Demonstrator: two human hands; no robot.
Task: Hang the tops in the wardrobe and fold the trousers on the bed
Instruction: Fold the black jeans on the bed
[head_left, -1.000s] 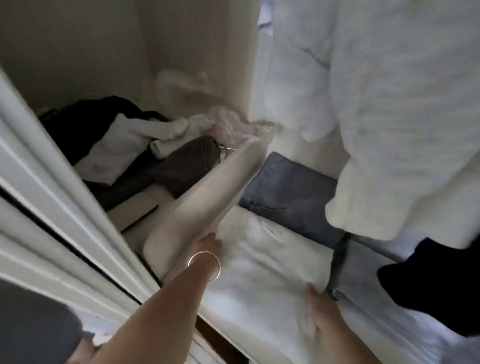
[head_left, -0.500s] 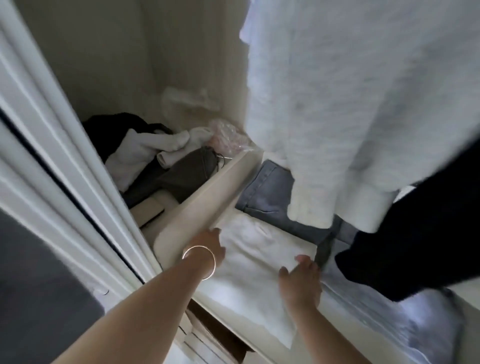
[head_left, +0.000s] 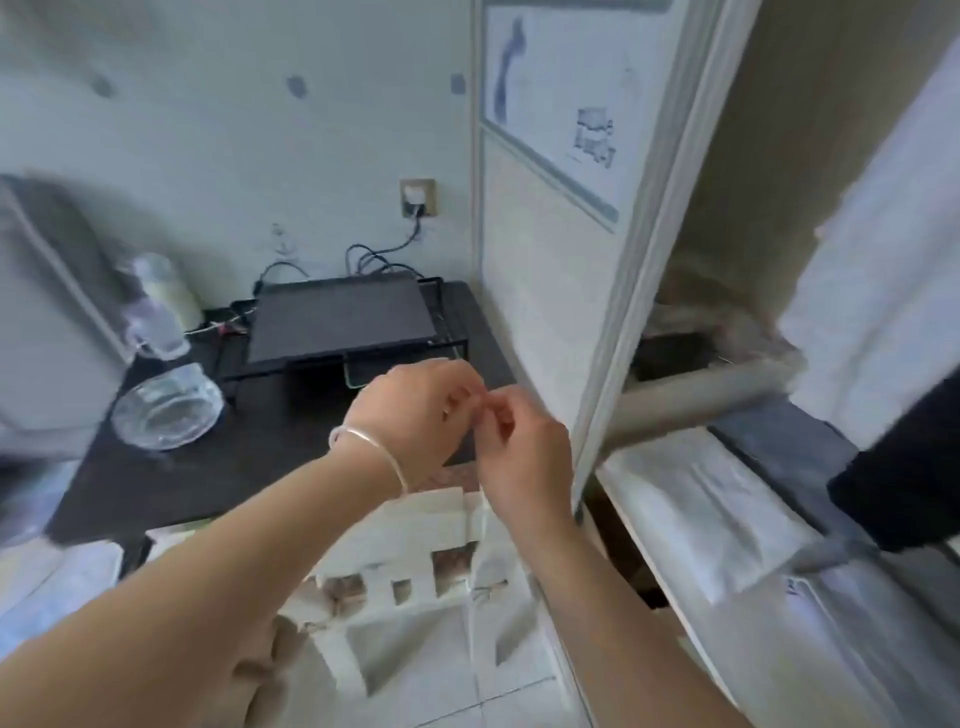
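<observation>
**Operator:** Trousers: location?

**Technician:** Head view: white folded trousers (head_left: 696, 512) lie flat on the wardrobe shelf (head_left: 641, 525) at its front edge, right of the sliding door (head_left: 613, 291); grey folded denim (head_left: 774, 441) sits behind them, touching. A white top (head_left: 878, 249) hangs above the shelf's rear.

**Operator:** Hand state?

**Technician:** Left hand (head_left: 415, 410), bangle at the wrist, and right hand (head_left: 524, 457) meet fingertip to fingertip, fingers curled, in front of the black desk (head_left: 260, 457), clear of the clothes. Whether they pinch anything cannot be told.

**Operator:** Step in hand?

**Technician:** Judged: between garments, no piece held. Next move calls for turning to fetch another piece.
</observation>
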